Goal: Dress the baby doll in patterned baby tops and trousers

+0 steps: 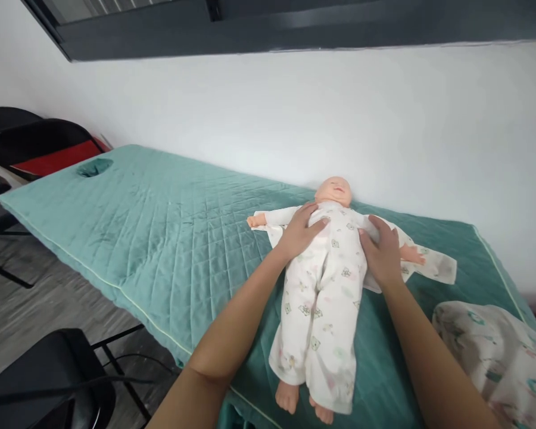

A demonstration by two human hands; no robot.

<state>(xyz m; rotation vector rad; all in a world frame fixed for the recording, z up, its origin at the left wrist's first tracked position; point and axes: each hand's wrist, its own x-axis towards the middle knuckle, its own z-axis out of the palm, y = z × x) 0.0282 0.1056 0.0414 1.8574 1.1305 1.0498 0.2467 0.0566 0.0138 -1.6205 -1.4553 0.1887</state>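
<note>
A smooth-headed doll (337,244) in white printed clothes (324,298) lies face up on a quilted green bed (183,226) near a rumpled patterned cloth (495,351), left hand (300,232) resting on its chest, fingers loosely extended, right hand (382,253) curved against its other side, possibly grasping fabric, I cannot tell.

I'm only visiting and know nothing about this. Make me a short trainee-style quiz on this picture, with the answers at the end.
1. Which hand touching the doll is nearer the crumpled patterned cloth?
2. True or false: the doll lies face down.
3. What colour is the quilted cover under the doll? A) orange B) green C) purple

Key:
1. The person's right hand.
2. False; it lies face up.
3. B
</note>
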